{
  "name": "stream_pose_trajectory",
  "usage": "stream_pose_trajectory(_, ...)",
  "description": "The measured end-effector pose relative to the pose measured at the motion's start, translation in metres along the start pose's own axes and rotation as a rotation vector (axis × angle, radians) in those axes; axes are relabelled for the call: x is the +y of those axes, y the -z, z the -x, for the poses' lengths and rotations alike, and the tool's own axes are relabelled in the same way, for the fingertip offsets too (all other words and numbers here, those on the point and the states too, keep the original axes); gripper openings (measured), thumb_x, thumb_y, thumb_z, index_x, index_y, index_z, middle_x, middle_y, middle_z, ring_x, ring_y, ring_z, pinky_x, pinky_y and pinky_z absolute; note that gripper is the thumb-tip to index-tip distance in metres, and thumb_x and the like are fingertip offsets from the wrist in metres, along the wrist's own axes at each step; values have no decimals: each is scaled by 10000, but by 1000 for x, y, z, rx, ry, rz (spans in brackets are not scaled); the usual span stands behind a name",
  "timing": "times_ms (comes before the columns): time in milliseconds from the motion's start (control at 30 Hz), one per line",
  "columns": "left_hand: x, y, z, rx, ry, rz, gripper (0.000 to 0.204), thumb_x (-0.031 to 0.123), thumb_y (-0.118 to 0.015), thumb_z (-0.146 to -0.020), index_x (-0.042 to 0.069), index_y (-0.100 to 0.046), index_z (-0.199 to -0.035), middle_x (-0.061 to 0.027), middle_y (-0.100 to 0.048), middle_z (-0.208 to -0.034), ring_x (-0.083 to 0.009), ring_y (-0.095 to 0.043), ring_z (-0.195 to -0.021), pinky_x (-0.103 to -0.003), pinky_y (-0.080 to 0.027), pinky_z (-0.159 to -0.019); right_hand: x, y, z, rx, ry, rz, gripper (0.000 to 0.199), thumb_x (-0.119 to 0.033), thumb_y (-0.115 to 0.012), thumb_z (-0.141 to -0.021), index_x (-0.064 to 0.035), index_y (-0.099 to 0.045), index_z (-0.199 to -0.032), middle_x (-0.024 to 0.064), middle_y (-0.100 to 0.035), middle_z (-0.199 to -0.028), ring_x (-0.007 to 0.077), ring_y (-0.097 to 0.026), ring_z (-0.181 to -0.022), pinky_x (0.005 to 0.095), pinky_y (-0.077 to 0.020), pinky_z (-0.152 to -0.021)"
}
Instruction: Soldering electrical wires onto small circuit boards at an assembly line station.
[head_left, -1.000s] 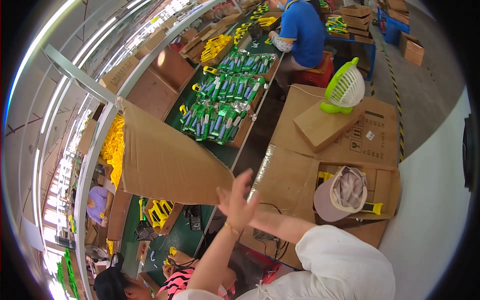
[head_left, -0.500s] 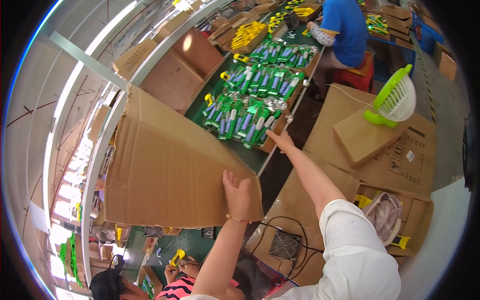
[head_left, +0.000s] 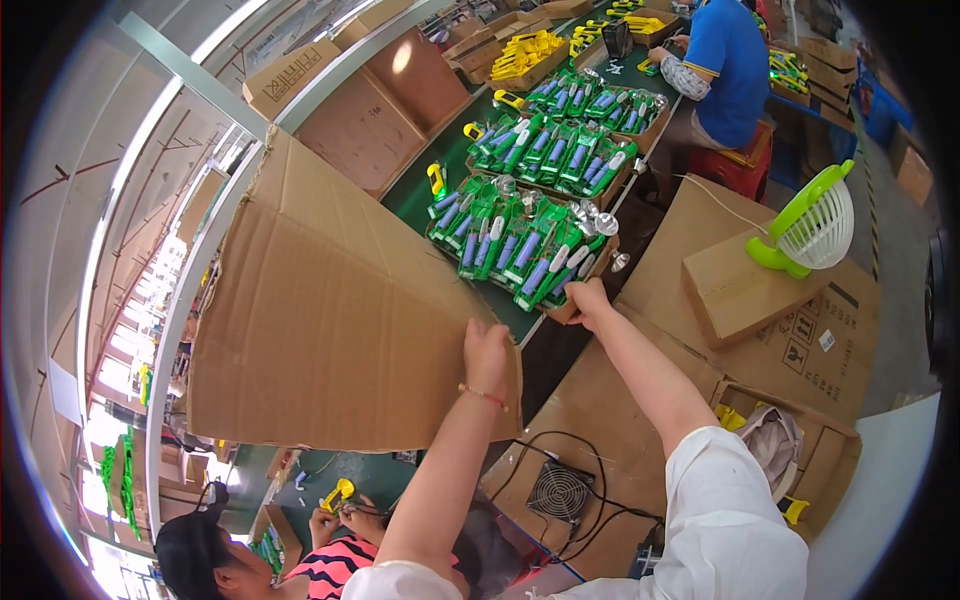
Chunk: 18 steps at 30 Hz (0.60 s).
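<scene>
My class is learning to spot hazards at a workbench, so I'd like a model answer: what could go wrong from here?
1. The right hand grips a corner of the cardboard box; if it tips, the heaped green parts might spill.
2. A silver cup juts past the box's side and could get knocked.
3. The left hand is at the large cardboard panel, which a bump might shift.
</scene>
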<state>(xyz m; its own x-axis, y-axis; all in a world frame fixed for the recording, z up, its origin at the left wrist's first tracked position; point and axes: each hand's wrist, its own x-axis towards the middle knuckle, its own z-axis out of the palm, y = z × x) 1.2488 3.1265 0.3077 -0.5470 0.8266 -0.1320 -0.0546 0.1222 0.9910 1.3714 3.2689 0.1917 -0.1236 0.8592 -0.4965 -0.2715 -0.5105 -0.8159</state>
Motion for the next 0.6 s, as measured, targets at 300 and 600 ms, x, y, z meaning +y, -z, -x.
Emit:
stream_pose_trajectory(300,-65,-28,-86,107,362,273,603,552,-375,-834,129,-384,-1264,-66,-305,-1360,-243,-286,-1215,-515,-156,-1009,8,68,54,-66,-61,-67,384,-103,-559,-564,23,-470,-916,151,-513,-885,309,-529,-857,499,-442,-689)
stream_pose_trajectory(600,-53,-55,-96,-428,86,964,452,234,-265,-884,-21,-491,-1181,-182,-510,-1174,-326,-525,-1052,-497,-461,-862,11,112,68,-282,-257,-144,415,-272,-614,-700,-67,-506,-1045,119,-509,-1020,271,-512,-940,543,-363,-893)
